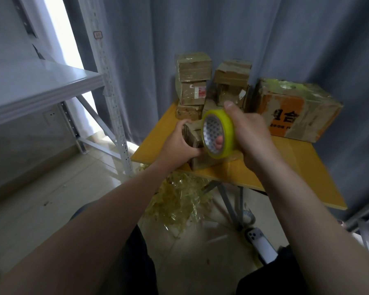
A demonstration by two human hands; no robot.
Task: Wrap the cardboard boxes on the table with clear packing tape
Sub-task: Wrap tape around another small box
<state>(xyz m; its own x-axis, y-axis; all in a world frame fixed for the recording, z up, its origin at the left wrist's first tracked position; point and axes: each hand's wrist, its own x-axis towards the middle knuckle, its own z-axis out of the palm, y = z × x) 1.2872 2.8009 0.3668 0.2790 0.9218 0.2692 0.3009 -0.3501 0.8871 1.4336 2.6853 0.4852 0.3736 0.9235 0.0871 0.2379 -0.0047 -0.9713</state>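
The right hand (249, 133) grips the tape roll (218, 134), thumb over its rim and a fingertip inside the core. Just left of those fingers, the left hand (180, 145) clasps the small cardboard box (197, 143) on the yellow table (285, 167), with the roll touching it. Beyond the fingers stand stacked boxes (193, 81).

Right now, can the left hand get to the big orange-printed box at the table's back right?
Probably not directly. The left hand grips the small box, and the right hand holding the tape roll sits between it and the big box.
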